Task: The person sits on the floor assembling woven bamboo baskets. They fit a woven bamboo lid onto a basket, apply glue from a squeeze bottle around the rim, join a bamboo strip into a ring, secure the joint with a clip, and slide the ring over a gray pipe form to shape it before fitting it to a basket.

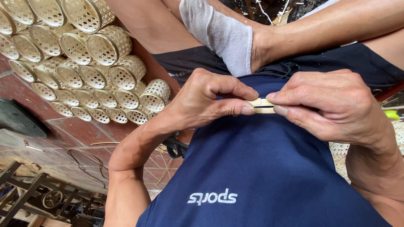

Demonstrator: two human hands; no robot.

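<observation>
My left hand (pixel 210 103) and my right hand (pixel 332 105) meet in front of my dark blue shirt (pixel 252 168). Between them they pinch a short, thin, pale bamboo strip (pixel 261 105). Only a small part of the strip shows between the fingertips; the rest is hidden by the fingers. The left thumb and forefinger close on its left end, and the right thumb and forefinger close on its right end. My crossed legs and a foot in a grey sock (pixel 223 35) lie just beyond the hands.
Several woven bamboo cylinders (pixel 80 63) lie stacked on their sides on the red tiled floor (pixel 80 130) at the left. A dark round object (pixel 19 120) is at the left edge. A dark metal frame (pixel 38 197) stands at the bottom left. More woven bamboo (pixel 341 155) shows at the right.
</observation>
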